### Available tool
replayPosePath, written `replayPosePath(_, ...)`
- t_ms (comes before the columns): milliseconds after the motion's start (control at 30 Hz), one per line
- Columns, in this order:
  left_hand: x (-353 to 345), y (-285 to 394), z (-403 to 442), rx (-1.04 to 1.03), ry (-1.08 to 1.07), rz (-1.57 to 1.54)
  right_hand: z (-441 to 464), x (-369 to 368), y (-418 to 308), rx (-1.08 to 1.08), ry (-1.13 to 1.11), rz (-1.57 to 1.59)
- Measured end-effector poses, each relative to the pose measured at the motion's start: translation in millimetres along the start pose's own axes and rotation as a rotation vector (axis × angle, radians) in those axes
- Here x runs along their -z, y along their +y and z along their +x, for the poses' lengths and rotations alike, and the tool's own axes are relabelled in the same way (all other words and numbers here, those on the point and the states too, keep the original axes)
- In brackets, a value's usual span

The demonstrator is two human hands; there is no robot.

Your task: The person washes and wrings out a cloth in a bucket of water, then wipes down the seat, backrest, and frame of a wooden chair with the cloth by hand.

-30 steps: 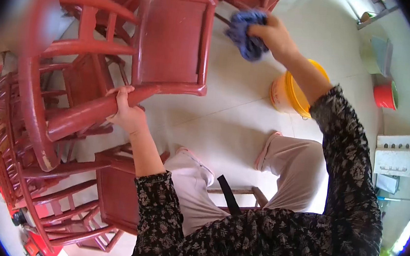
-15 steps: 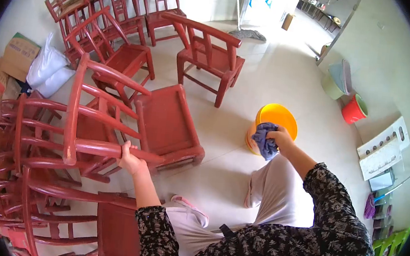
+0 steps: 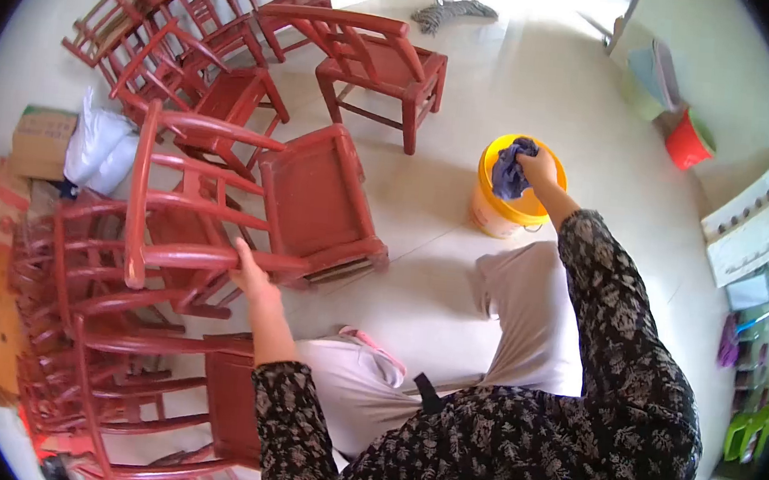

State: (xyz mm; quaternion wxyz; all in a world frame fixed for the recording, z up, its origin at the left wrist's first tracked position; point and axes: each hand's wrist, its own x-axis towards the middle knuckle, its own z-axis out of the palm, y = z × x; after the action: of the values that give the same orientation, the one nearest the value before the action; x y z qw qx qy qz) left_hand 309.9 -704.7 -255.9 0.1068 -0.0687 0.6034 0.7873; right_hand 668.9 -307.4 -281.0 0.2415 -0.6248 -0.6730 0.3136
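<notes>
My right hand [image 3: 539, 170] is closed on a crumpled blue-grey cloth [image 3: 512, 169], held at the mouth of a yellow bucket [image 3: 494, 215]. My left hand [image 3: 254, 276] is wrapped round a rail of a red wooden chair [image 3: 319, 199], close to its seat. That chair is tilted, its backrest pointing left. The inside of the bucket is partly hidden by the cloth and my hand.
More red chairs stand at the upper left and lower left, one [image 3: 387, 64] ahead. A mop head [image 3: 453, 13] lies beyond. White bags [image 3: 100, 148] and cardboard boxes [image 3: 42, 140] are at left. A red bucket [image 3: 690, 142] stands by the right wall.
The cloth in my right hand has gone from beside the red chair to the yellow bucket's mouth. The chair in my left hand has turned, and the view has shifted.
</notes>
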Motion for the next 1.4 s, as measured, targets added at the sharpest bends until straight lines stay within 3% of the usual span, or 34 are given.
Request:
replayPosePath(33, 7, -12, -4, 0.097, 0.018, -0.008, -1, -2, 6, -0.024, -0.005, 0.033)
replayPosePath(100, 12, -19, -17, 0.276, 0.030, 0.035, -7, -8, 3, -0.107, 0.237, -0.302)
replayPosePath(133, 12, -19, -31, 0.363, 0.035, 0.079, -16, 1, -10, -0.180, 0.145, -0.283)
replayPosePath(200, -14, -4, -75, 0.345, -0.031, 0.136, -5, -10, 16, -0.168, 0.034, -0.205)
replayPosePath(267, -32, -5, -96, 0.416, -0.203, 0.114, -9, -20, 42, -0.113, -0.087, -0.058)
replayPosePath(433, -73, -46, -109, 0.585, -0.474, 0.189, -28, -35, 41, -0.045, -0.172, 0.016)
replayPosePath(500, -91, -57, -123, 0.675, -0.628, 0.203, -36, -30, 29, 0.072, -0.383, -0.260)
replayPosePath(533, -101, -61, -130, 0.713, -0.697, 0.232, -47, -20, 29, 0.137, -0.424, -0.226)
replayPosePath(567, -108, -65, -140, 0.728, -0.753, 0.255, -49, -19, 35, 0.127, -0.412, -0.210)
replayPosePath(633, -118, -57, -159, 0.762, -0.819, 0.293, -40, -34, 49, 0.075, -0.546, -0.496)
replayPosePath(700, -120, -50, -166, 0.724, -0.902, 0.295, -22, -59, 68, 0.110, -0.520, -0.491)
replayPosePath(800, -96, -64, -147, 0.680, -0.910, 0.200, -14, -89, 90, 0.197, -0.490, -0.568)
replayPosePath(867, -85, -64, -132, 0.628, -0.912, 0.139, -25, -84, 70, 0.006, -0.385, -0.516)
replayPosePath(1033, -90, -55, -98, 0.622, -0.754, 0.174, -32, -88, 50, 0.047, -0.282, -0.694)
replayPosePath(1167, -105, -67, -83, 0.613, -0.801, 0.043, -25, -92, 55, 0.081, -0.356, -0.660)
replayPosePath(1300, -114, -81, -96, 0.766, -0.600, 0.148, -36, -82, 42, 0.113, -0.522, -0.719)
replayPosePath(1400, -138, -78, -100, 0.676, -0.783, 0.009, -44, -103, 48, 0.145, -0.575, -0.746)
